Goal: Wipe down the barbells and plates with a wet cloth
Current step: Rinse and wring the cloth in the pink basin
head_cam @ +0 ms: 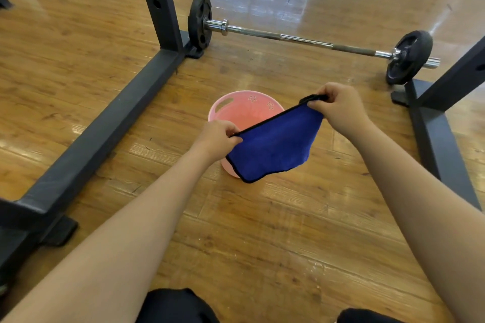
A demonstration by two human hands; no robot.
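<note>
cloth (273, 147) stretched at frame centre over pink basin (231, 107), probably so drips fell inside | left hand (219, 137) and right hand (338, 105) each pinched a top corner, fingers clamped | barbell (301, 40) with plates upper right, untouched, well apart | glossy wood floor (262, 231), dark rack frame (105, 126) at left.

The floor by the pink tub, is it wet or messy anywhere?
Yes, a little. Small pale droplets speckle the wooden floor in front of the pink tub, likely drips from the blue cloth. Nothing else looks odd.
</note>
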